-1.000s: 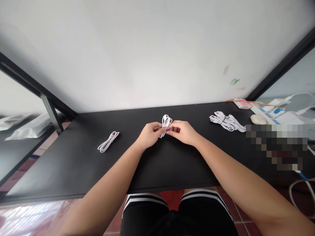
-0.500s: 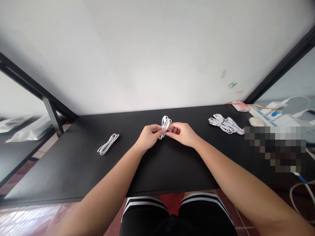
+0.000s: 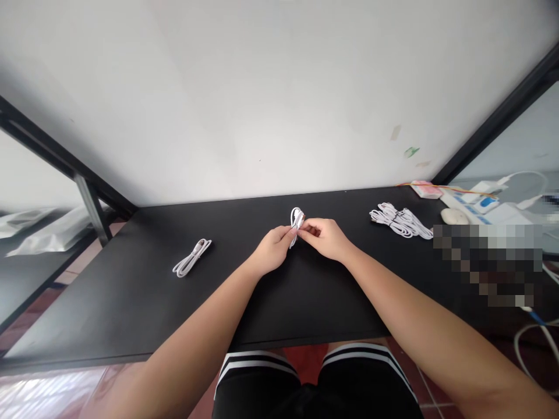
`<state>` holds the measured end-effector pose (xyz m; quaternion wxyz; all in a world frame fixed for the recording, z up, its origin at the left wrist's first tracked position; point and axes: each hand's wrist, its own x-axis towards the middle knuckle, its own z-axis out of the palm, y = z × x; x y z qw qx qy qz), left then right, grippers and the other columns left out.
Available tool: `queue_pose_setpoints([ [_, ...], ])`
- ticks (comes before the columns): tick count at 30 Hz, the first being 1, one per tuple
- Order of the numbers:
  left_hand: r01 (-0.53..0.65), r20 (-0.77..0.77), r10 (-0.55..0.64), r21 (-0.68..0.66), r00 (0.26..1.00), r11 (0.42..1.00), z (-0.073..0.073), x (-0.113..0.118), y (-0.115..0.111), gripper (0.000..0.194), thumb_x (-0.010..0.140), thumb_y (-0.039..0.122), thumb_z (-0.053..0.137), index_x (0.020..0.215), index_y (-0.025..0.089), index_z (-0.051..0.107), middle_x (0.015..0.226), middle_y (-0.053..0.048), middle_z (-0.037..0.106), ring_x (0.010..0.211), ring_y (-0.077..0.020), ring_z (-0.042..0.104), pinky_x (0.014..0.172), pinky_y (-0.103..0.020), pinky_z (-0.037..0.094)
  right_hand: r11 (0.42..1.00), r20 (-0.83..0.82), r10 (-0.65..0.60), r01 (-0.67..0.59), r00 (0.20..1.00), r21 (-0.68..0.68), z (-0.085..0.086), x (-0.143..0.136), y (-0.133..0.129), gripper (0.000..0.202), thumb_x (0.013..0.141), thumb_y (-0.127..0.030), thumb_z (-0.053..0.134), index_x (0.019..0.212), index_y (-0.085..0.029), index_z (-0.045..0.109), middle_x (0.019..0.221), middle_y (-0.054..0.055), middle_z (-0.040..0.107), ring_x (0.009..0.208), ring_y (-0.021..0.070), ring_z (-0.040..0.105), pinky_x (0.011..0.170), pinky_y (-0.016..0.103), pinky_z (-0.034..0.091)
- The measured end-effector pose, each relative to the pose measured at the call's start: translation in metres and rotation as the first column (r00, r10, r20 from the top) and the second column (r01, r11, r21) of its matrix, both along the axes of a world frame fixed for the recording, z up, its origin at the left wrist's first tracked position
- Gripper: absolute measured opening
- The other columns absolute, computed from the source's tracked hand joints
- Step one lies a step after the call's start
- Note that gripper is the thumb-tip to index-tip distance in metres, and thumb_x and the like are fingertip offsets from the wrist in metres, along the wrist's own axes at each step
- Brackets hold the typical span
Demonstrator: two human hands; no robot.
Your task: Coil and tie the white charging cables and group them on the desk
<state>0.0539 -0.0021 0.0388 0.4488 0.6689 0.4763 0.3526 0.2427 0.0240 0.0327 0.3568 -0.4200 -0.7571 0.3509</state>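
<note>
Over the middle of the black table, a coiled white cable (image 3: 297, 216) stands upright between my hands, its loops showing above my fingers and a short end below. My left hand (image 3: 276, 244) pinches the bundle at its middle from the left. From the right, my right hand (image 3: 324, 237) is closed with its fingertips against the same spot; the details between the fingertips are too small to make out. Another coiled white cable (image 3: 192, 258), folded into a long bundle, lies to the left of my left hand. Several tied white cables (image 3: 399, 220) lie in a pile to the right.
The black table (image 3: 131, 291) meets a white wall (image 3: 262, 105) at its back. At the right stand a white mouse (image 3: 454, 216), a pink-and-white box (image 3: 427, 190) and a power strip (image 3: 469, 206) with plugs. Plastic bags (image 3: 56, 233) lie on a shelf at far left.
My left hand has shifted slightly right, and its fingers have closed in at the cable's middle. The held bundle has turned and looks narrower. My right hand has hardly moved.
</note>
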Motion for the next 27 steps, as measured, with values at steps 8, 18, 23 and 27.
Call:
queue_pose_setpoints([
  [8, -0.029, 0.028, 0.029, 0.007, 0.999, 1.0, -0.008, 0.005, 0.0, 0.037, 0.098, 0.045, 0.04, 0.076, 0.019, 0.055, 0.075, -0.002, 0.059, 0.067, -0.0142, 0.051, 0.066, -0.027, 0.041, 0.999, -0.028, 0.032, -0.033, 0.999, -0.011, 0.001, -0.007, -0.003, 0.019, 0.089, -0.032, 0.06, 0.08, -0.019, 0.07, 0.069, 0.001, 0.068, 0.058, 0.0125, 0.053, 0.057, 0.026, 0.04],
  [18, -0.152, 0.199, 0.197, -0.221, 0.96, 0.963, -0.007, 0.008, 0.004, 0.024, 0.087, 0.038, 0.048, 0.071, 0.02, 0.05, 0.054, 0.003, 0.041, 0.045, -0.0092, 0.032, 0.044, -0.024, 0.026, 0.982, 0.011, 0.042, -0.043, 0.999, 0.183, 0.006, -0.013, -0.011, 0.016, 0.09, -0.028, 0.061, 0.083, -0.02, 0.072, 0.073, 0.001, 0.063, 0.061, 0.0123, 0.052, 0.06, 0.026, 0.04],
  [23, -0.142, 0.343, 0.282, -0.38, 0.896, 0.914, -0.003, 0.012, 0.002, 0.041, 0.093, 0.052, 0.037, 0.066, 0.021, 0.043, 0.049, 0.006, 0.028, 0.038, -0.0063, 0.019, 0.038, -0.022, 0.014, 0.98, 0.004, 0.033, -0.033, 0.999, 0.195, 0.007, -0.014, -0.012, 0.015, 0.089, -0.026, 0.061, 0.082, -0.02, 0.072, 0.073, 0.002, 0.064, 0.061, 0.0123, 0.052, 0.061, 0.026, 0.041],
  [27, -0.154, 0.344, 0.307, -0.407, 0.888, 0.901, -0.003, 0.013, 0.003, 0.037, 0.091, 0.048, 0.046, 0.067, 0.021, 0.042, 0.05, 0.007, 0.029, 0.039, -0.0047, 0.018, 0.037, -0.02, 0.013, 0.986, 0.0, -0.001, 0.001, 1.0, 0.167, 0.005, -0.013, -0.01, 0.016, 0.088, -0.029, 0.062, 0.079, -0.02, 0.071, 0.071, 0.001, 0.064, 0.059, 0.0122, 0.051, 0.06, 0.027, 0.04],
])
